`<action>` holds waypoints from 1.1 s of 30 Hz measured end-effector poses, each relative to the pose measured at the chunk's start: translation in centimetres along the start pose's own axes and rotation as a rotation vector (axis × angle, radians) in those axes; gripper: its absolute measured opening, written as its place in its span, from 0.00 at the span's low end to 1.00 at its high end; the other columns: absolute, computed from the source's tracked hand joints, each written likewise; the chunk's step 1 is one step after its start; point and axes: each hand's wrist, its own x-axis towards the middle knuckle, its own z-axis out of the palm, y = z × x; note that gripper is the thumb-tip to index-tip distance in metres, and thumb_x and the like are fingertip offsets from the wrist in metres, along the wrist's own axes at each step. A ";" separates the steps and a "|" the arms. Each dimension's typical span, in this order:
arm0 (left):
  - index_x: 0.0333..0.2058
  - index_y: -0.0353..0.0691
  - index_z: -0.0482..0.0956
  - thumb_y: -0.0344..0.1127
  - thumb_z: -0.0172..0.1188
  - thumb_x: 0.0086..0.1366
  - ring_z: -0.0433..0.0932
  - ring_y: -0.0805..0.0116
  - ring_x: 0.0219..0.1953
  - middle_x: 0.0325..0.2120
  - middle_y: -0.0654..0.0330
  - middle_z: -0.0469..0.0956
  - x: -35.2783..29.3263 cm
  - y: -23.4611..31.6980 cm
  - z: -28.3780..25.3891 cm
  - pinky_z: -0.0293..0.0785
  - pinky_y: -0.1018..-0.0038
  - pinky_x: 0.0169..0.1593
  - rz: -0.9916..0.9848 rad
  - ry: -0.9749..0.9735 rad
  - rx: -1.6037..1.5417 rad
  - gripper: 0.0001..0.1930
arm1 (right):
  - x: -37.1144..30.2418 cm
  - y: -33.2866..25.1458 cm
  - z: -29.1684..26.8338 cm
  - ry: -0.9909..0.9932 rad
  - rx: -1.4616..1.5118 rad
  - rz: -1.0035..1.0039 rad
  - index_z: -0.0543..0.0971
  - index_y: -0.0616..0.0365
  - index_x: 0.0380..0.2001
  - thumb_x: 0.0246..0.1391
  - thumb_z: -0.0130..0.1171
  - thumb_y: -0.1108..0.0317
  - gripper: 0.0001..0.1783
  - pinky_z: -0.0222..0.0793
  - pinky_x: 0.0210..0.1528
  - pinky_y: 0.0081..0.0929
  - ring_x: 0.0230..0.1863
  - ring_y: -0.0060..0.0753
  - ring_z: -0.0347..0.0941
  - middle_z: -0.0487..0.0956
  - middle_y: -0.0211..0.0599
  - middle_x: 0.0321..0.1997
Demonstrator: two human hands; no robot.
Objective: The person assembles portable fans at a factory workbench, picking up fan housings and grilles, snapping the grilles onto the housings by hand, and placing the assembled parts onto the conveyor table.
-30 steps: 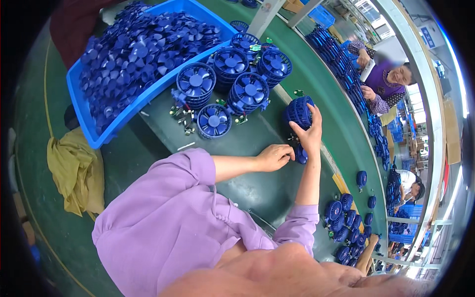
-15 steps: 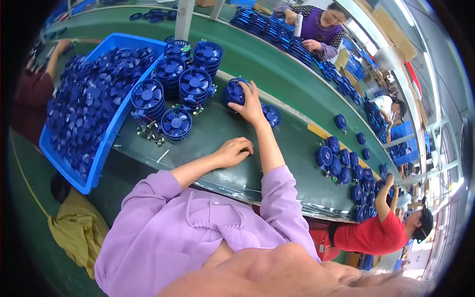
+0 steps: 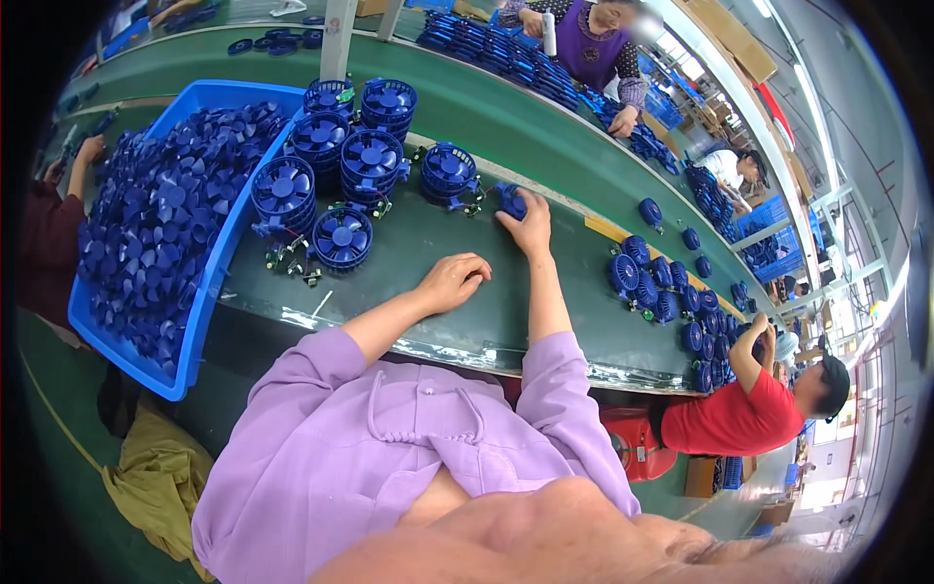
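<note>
My right hand (image 3: 528,226) reaches forward over the workbench, its fingers and thumb closed round a small blue fan (image 3: 509,199) near the bench's far edge. Just left of it stands a blue fan stack (image 3: 449,171) with a bit of wiring at its side. My left hand (image 3: 452,282) rests on the dark green bench top (image 3: 409,243), fingers loosely curled in and nothing visible in them. Farther left are several more stacks of blue fans (image 3: 373,159), and a fan (image 3: 341,238) nearer to me with small circuit boards (image 3: 292,263) beside it.
A blue bin (image 3: 185,380) heaped with blue fan blades (image 3: 180,204) is at the left. A metal post (image 3: 338,39) rises behind the stacks. More fans (image 3: 647,290) crowd the right, near a person in red (image 3: 730,409). Across the green belt (image 3: 486,117), another person works.
My right hand has left the fan stack and moved right onto the neighbouring fan. My left hand has stayed resting on the bench. The whole view has shifted slightly.
</note>
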 end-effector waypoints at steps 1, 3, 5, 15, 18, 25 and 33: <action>0.32 0.36 0.76 0.26 0.54 0.58 0.78 0.56 0.39 0.37 0.56 0.79 0.0 -0.1 -0.1 0.75 0.66 0.42 -0.006 -0.005 -0.016 0.04 | 0.5 -0.1 0.0 0.117 0.114 -0.038 0.74 0.50 0.54 0.37 0.74 0.55 0.37 0.63 0.61 0.42 0.60 0.58 0.65 0.67 0.58 0.59; 0.32 0.36 0.76 0.26 0.54 0.58 0.78 0.55 0.38 0.36 0.56 0.79 -0.3 -0.4 -0.2 0.75 0.66 0.41 -0.032 0.003 -0.007 0.04 | 2.2 -3.7 -0.5 0.252 0.214 -0.073 0.74 0.50 0.54 0.39 0.73 0.59 0.35 0.62 0.61 0.42 0.60 0.58 0.64 0.67 0.58 0.59; 0.32 0.36 0.76 0.26 0.53 0.58 0.78 0.55 0.38 0.36 0.56 0.79 -0.7 -0.5 -0.6 0.75 0.65 0.41 -0.041 0.029 -0.011 0.04 | 3.5 -9.4 -1.5 0.279 0.288 -0.172 0.75 0.50 0.52 0.41 0.71 0.62 0.31 0.61 0.62 0.42 0.61 0.59 0.63 0.65 0.58 0.61; 0.32 0.38 0.76 0.27 0.53 0.58 0.77 0.55 0.42 0.37 0.57 0.79 -0.6 0.0 -0.4 0.74 0.63 0.46 -0.110 -0.007 -0.092 0.04 | 9.5 -12.1 2.2 -0.176 0.533 -0.246 0.77 0.51 0.51 0.53 0.61 0.61 0.21 0.60 0.64 0.41 0.64 0.49 0.64 0.69 0.47 0.62; 0.34 0.38 0.77 0.28 0.54 0.61 0.79 0.59 0.40 0.40 0.58 0.79 -0.3 0.8 -1.2 0.75 0.68 0.41 -0.189 -0.005 -0.202 0.04 | 14.4 -11.8 3.6 -0.207 0.610 -0.205 0.78 0.53 0.48 0.52 0.63 0.62 0.19 0.75 0.46 0.30 0.55 0.41 0.73 0.74 0.43 0.56; 0.38 0.34 0.77 0.26 0.52 0.65 0.76 0.72 0.45 0.45 0.58 0.77 0.1 0.6 -1.5 0.72 0.76 0.47 -0.441 -0.044 -0.618 0.06 | 20.6 -10.0 13.0 -0.394 0.168 -0.485 0.78 0.54 0.39 0.38 0.70 0.67 0.21 0.69 0.54 0.37 0.51 0.47 0.71 0.75 0.44 0.48; 0.38 0.34 0.76 0.24 0.52 0.65 0.76 0.74 0.41 0.43 0.57 0.78 0.3 -0.2 -1.6 0.73 0.77 0.44 -0.487 0.041 -0.739 0.06 | 18.1 -10.7 5.1 -0.114 0.602 -0.153 0.78 0.61 0.37 0.48 0.66 0.72 0.12 0.72 0.38 0.20 0.35 0.22 0.75 0.80 0.31 0.36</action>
